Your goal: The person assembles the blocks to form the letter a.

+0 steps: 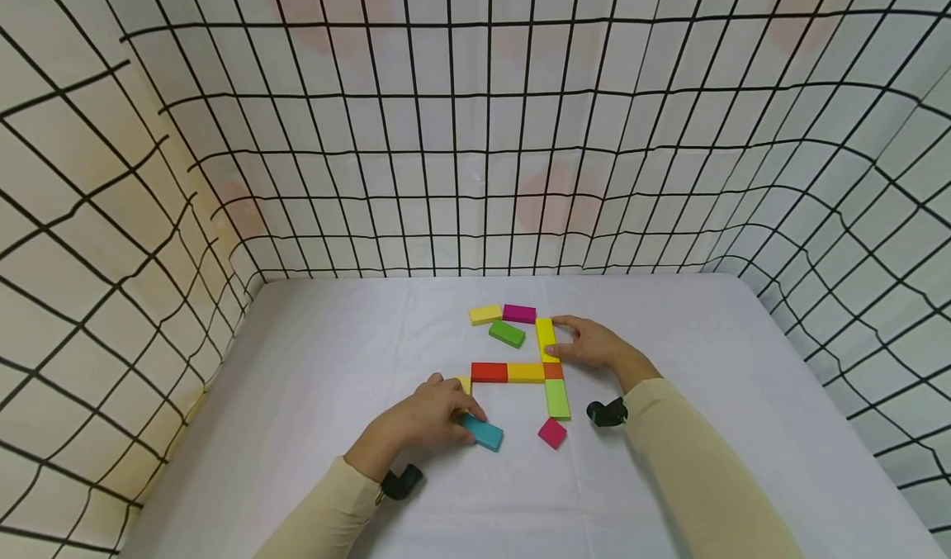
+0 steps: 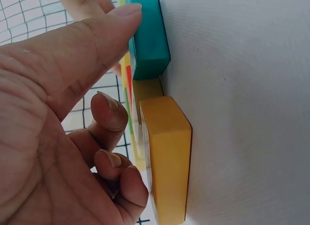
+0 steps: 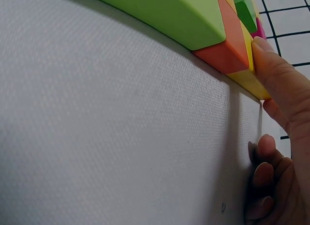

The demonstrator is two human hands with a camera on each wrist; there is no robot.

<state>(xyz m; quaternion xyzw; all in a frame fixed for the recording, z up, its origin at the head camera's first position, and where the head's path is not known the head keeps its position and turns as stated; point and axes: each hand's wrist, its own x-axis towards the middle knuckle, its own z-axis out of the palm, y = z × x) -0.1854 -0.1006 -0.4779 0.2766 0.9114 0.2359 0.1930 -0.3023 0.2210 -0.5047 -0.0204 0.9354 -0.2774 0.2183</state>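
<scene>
My left hand (image 1: 427, 417) pinches a teal block (image 1: 484, 433) between thumb and forefinger, low over the white cloth. Close by its curled fingers stands an orange-yellow block (image 2: 169, 172), partly covered in the head view. The right hand (image 1: 598, 346) grips a long yellow block (image 1: 546, 338), thumb on the near end and a fingertip at the far end. That block touches a small orange block (image 1: 553, 371). From the orange one, a yellow block (image 1: 526, 372) and a red block (image 1: 489, 372) run left, and a light green block (image 1: 557, 400) extends toward me.
A crimson block (image 1: 552, 433) lies turned just below the light green one. Farther back are a pale yellow block (image 1: 485, 315), a magenta block (image 1: 519, 314) and a green block (image 1: 507, 333). Black wire mesh (image 1: 446, 153) walls the table's back and sides.
</scene>
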